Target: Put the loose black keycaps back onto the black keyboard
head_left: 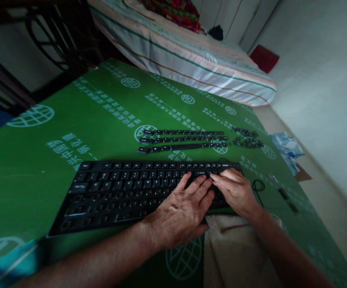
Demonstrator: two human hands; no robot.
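A black keyboard (122, 185) lies on the green table. Its upper rows carry keycaps, while the lower rows show bare sockets. My left hand (187, 208) rests over the middle-right of the keyboard, fingers spread and touching the keys. Beside it, my right hand (236, 192) has its fingers drawn together in a pinch at the right-hand keys; whatever they hold is hidden. Behind the keyboard, loose keycaps are laid out in three lines, with a long space bar (185, 147) in the nearest one. More small keycaps (247, 143) are clustered to the right.
The green table (95, 108) bears printed white globes and writing. Near its right edge are a black cable (259, 186) and a dark slim object (287, 200). A beige cloth (236, 248) lies at the front. A bed (191, 60) stands behind, a wall at right.
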